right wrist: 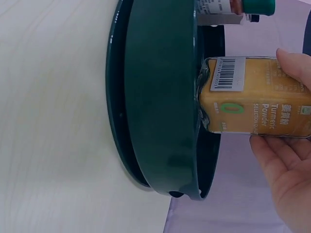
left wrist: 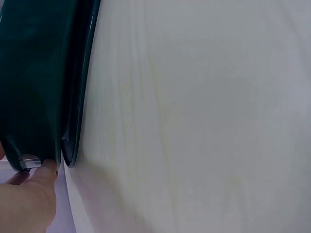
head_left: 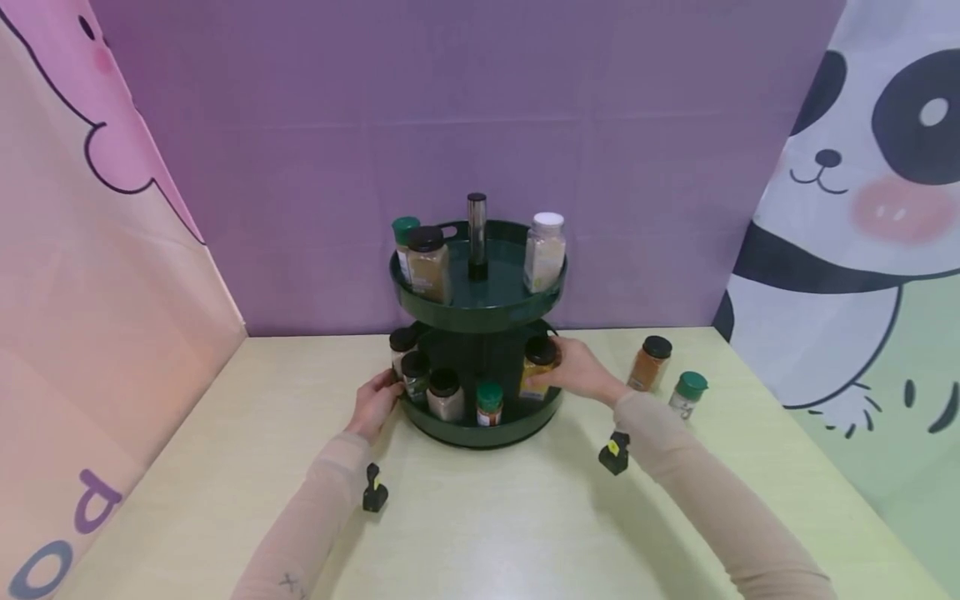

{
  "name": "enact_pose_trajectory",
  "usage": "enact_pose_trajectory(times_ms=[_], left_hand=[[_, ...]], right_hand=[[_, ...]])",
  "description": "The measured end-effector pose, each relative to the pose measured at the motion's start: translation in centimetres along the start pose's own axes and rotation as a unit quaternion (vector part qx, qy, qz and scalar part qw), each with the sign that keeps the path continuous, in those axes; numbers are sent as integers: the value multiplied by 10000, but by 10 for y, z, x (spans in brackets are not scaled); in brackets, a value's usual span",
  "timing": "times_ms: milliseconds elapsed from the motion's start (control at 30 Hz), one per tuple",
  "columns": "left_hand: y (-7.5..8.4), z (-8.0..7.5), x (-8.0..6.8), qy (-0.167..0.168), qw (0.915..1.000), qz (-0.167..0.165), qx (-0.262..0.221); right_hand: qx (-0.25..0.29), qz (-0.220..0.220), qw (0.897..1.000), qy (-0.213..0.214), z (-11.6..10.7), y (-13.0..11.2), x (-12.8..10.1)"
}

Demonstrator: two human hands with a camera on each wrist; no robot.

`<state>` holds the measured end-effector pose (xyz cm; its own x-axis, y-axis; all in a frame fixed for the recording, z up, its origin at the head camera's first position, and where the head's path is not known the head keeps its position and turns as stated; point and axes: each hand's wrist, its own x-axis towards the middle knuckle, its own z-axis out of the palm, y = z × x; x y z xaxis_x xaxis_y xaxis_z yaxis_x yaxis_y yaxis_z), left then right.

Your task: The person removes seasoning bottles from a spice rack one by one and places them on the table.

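A two-tier dark green round rack (head_left: 480,318) stands on the table. My left hand (head_left: 372,407) grips the left side of its lower tray (head_left: 476,437); the left wrist view shows fingers at the cut-out handle (left wrist: 30,161). Between thumb and fingers, my right hand (head_left: 577,369) holds a jar of turmeric powder (right wrist: 238,107) with a black lid, at the right side of the lower tray. The jar's base overlaps the tray's rim in the right wrist view. A small green-capped jar (head_left: 490,403) and several black-lidded jars (head_left: 446,396) stand to its left.
On the upper tray are a white-capped jar (head_left: 545,252), a black-lidded brown jar (head_left: 429,265) and a green-capped jar (head_left: 403,242) around a metal post (head_left: 477,233). An orange-brown jar (head_left: 649,363) and another green-capped jar (head_left: 687,393) stand on the table (head_left: 487,533) at right.
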<state>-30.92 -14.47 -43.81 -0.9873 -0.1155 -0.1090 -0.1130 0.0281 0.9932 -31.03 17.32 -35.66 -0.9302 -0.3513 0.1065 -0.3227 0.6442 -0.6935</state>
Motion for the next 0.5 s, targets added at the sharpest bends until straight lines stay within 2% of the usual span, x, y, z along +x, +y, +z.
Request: enact_pose_trajectory(times_ms=[267,500], left_hand=[[0,-1,1,-36,10000,-45,-57],[-1,-1,1,-92,9999,-86,-42]], right_hand=[[120,24,9999,-35,-6,2,1],[86,-14,9999,107,-11,3,0]])
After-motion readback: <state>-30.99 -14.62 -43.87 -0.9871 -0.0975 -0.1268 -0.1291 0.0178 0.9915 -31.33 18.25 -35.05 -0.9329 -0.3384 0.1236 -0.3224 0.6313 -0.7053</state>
